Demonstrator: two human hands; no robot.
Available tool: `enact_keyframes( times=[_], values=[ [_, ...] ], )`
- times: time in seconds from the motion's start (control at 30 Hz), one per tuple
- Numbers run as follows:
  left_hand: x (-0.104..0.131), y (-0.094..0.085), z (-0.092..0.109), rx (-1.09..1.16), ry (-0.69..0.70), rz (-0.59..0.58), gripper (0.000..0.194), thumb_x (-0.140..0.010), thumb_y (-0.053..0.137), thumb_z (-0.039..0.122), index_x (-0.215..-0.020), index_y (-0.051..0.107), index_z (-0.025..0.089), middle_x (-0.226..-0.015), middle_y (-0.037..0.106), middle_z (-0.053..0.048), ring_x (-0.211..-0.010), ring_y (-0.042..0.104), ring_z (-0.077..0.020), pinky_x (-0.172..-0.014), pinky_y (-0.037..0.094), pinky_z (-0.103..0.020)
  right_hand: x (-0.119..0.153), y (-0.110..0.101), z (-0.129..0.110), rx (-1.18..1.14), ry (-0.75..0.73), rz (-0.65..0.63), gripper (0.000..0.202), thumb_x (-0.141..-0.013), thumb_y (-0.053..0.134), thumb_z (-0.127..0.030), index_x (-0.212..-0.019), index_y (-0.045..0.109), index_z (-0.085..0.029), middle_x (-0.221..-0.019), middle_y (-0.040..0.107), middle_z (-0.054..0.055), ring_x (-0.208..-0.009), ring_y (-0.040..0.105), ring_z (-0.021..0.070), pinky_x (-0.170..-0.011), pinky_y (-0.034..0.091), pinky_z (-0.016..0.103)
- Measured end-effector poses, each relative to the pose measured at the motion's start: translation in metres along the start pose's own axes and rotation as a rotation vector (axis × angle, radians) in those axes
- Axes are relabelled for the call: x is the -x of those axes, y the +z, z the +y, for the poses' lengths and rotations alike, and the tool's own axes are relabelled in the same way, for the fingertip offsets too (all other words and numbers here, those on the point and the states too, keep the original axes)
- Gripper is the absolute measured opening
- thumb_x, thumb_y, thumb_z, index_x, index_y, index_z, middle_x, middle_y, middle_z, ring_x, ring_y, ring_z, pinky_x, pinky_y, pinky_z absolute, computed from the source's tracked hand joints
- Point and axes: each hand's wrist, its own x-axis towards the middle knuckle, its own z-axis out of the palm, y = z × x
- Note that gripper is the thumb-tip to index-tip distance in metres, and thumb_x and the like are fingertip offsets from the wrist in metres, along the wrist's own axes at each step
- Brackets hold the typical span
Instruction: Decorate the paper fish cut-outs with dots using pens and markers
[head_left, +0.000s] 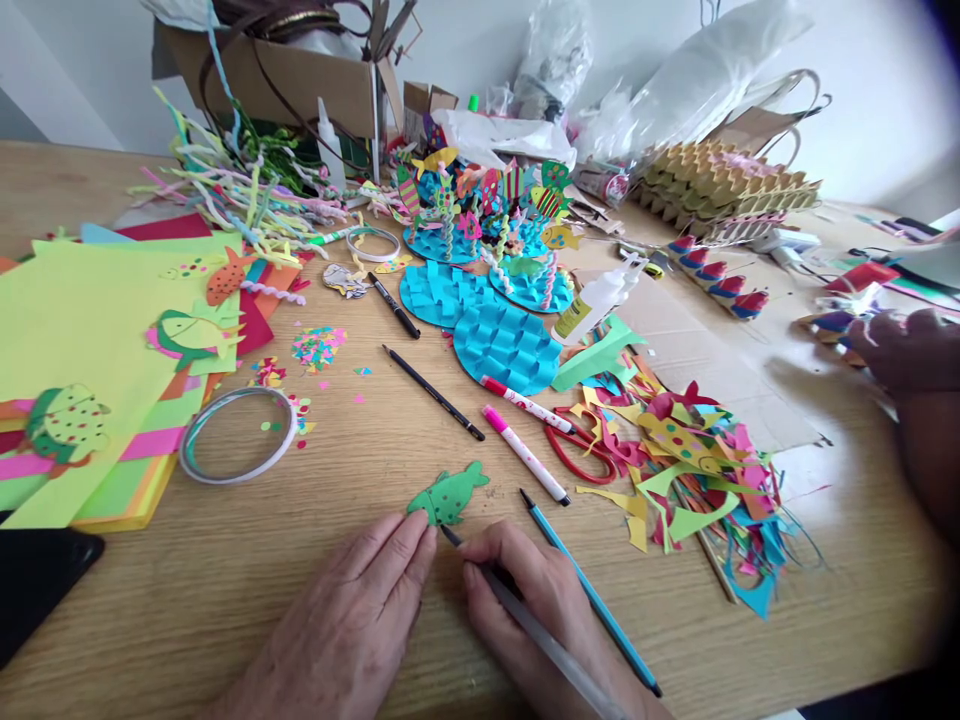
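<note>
A green paper fish (451, 494) with dark dots lies flat on the wooden table. My left hand (352, 600) rests on the table, fingers stretched out together, fingertips at the fish's left lower edge. My right hand (529, 590) is closed around a pen (540, 634) with a grey translucent barrel. The pen's tip is at the lower edge of the fish; I cannot tell whether it touches. Beside my right hand lies a blue felt-tip pen (589, 590). Above it are a pink marker (527, 457), a red-capped marker (529, 408) and a black pencil (433, 393).
Red scissors (592, 455) lie near colourful paper scraps (697, 470). At the left are coloured paper sheets (90, 290) and a tape roll (191, 460). Blue paper discs (506, 350) and glue bottles (592, 305) stand farther back. At the right edge is another person's hand (911, 350).
</note>
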Motion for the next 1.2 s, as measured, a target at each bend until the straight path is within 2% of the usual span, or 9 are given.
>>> enact_keyframes(
  times=[0.47, 0.7, 0.83, 0.97, 1.1, 1.2],
  values=[
    [0.001, 0.002, 0.001, 0.030, -0.003, -0.014, 0.052, -0.079, 0.028, -0.002, -0.124, 0.054, 0.006, -0.123, 0.064, -0.013, -0.111, 0.062, -0.0241, -0.089, 0.055, -0.034, 0.001, 0.000, 0.000, -0.009, -0.002, 0.000, 0.016, -0.080, 0.045, -0.008, -0.078, 0.055, -0.020, -0.057, 0.060, -0.003, -0.046, 0.056, 0.0097, -0.046, 0.043, 0.016],
    [0.008, 0.010, 0.001, 0.054, -0.014, -0.028, 0.055, -0.079, 0.032, -0.001, -0.130, 0.050, 0.007, -0.128, 0.061, -0.012, -0.118, 0.056, -0.0250, -0.091, 0.054, -0.036, 0.006, -0.004, -0.002, -0.025, -0.055, 0.057, 0.013, -0.082, 0.046, -0.011, -0.081, 0.052, -0.022, -0.056, 0.059, -0.005, -0.045, 0.057, 0.0098, -0.044, 0.043, 0.016],
    [0.007, 0.009, -0.002, 0.066, -0.041, -0.009, 0.052, -0.083, 0.034, 0.000, -0.131, 0.050, 0.010, -0.128, 0.061, -0.010, -0.118, 0.055, -0.0223, -0.095, 0.052, -0.033, 0.016, -0.026, 0.002, 0.019, -0.147, 0.116, 0.018, -0.083, 0.049, -0.007, -0.089, 0.051, -0.024, -0.065, 0.062, -0.004, -0.051, 0.059, 0.0096, -0.049, 0.046, 0.016],
    [-0.001, 0.003, -0.007, 0.051, -0.007, 0.074, 0.047, -0.085, 0.030, -0.003, -0.120, 0.059, 0.010, -0.118, 0.066, -0.009, -0.109, 0.060, -0.0208, -0.093, 0.052, -0.031, 0.025, -0.062, 0.026, 0.158, -0.240, 0.143, 0.024, -0.086, 0.051, -0.004, -0.097, 0.057, -0.024, -0.076, 0.063, 0.000, -0.062, 0.063, 0.0130, -0.057, 0.049, 0.021],
    [-0.008, 0.001, -0.010, 0.151, -0.057, 0.111, 0.044, -0.089, 0.030, 0.001, -0.112, 0.065, 0.016, -0.109, 0.068, -0.006, -0.101, 0.063, -0.0186, -0.092, 0.052, -0.030, 0.036, -0.094, 0.060, 0.323, -0.202, -0.007, 0.026, -0.091, 0.050, -0.009, -0.108, 0.062, -0.025, -0.094, 0.068, 0.005, -0.079, 0.068, 0.0167, -0.065, 0.052, 0.023],
    [-0.012, 0.001, -0.013, 0.227, -0.101, 0.147, 0.038, -0.091, 0.034, 0.003, -0.105, 0.066, 0.019, -0.104, 0.068, -0.004, -0.096, 0.065, -0.0153, -0.091, 0.053, -0.025, 0.040, -0.108, 0.079, 0.360, -0.157, -0.110, 0.037, -0.091, 0.042, -0.007, -0.112, 0.065, -0.027, -0.103, 0.070, 0.006, -0.089, 0.069, 0.0192, -0.073, 0.055, 0.026]
  ],
)
